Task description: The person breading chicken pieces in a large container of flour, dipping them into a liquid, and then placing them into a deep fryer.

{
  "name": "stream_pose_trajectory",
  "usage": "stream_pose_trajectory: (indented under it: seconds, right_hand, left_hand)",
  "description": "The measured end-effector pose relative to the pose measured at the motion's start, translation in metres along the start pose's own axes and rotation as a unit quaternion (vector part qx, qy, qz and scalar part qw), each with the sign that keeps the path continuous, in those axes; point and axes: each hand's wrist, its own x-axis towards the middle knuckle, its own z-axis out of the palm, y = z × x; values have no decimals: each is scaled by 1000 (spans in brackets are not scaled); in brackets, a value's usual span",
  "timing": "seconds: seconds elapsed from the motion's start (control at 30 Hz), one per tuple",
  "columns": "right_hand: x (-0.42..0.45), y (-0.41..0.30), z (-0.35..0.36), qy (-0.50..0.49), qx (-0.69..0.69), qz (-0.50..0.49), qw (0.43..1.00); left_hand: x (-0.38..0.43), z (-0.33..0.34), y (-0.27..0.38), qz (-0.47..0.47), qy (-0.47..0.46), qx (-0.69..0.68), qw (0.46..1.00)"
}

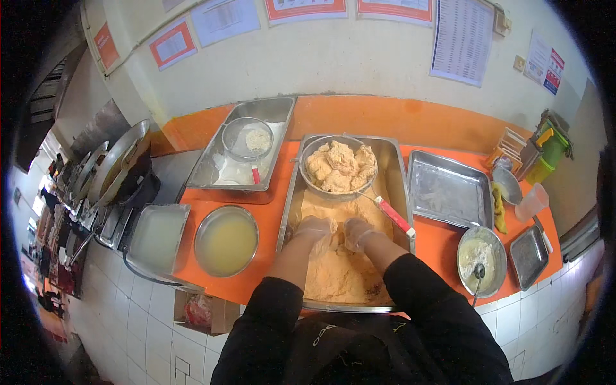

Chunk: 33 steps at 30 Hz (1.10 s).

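Note:
Both my hands wear clear plastic gloves and reach into a deep steel pan (pixel 285 226) of orange-tinted breading flour (pixel 337 276). On the left side of the pan, my left hand (pixel 316 230) has its fingers down at the flour. Close beside it, my right hand (pixel 358 233) points inward and touches the flour too. Floury lumps show between the two hands, but whether either hand grips one is hidden. Just beyond them, a wire-mesh strainer (pixel 360 193) with a red handle (pixel 393 216) rests across the pan, heaped with breaded chicken pieces (pixel 341 163).
Left stand a bowl of yellowish liquid (pixel 226 240), a tub of cloudy liquid (pixel 156 238) and a pan of white flour (pixel 226 178) holding a sieve (pixel 248 139). Right are a steel tray (pixel 450 187), a batter bowl (pixel 476 260) with a ladle, a small tray (pixel 529 257) and a plastic cup (pixel 532 203).

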Motion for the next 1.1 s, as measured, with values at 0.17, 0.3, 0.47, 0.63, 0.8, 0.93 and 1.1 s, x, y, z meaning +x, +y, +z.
stream_pose_trajectory:
  seconds: [0.17,0.3,0.47,0.63,0.8,0.93,1.1]
  right_hand:
    - [18,9,9,-52,-74,-33,995]
    - [18,9,4,-31,-122,-105,986]
    - [25,35,9,-52,74,-52,995]
    - [10,25,-22,-60,-71,-156,983]
    - [-9,12,-50,-35,-56,-147,987]
    - [-14,12,-68,91,-23,-132,987]
    - [-20,14,-151,194,401,127,886]
  left_hand:
    - [-21,-6,9,22,7,57,998]
    - [-2,7,-16,64,13,99,993]
    - [9,11,-7,134,-97,74,983]
    - [-12,-7,12,75,-138,-16,987]
    - [3,-6,3,170,-114,168,964]
    - [49,7,-37,134,-114,-233,956]
    - [44,6,-41,263,122,-302,908]
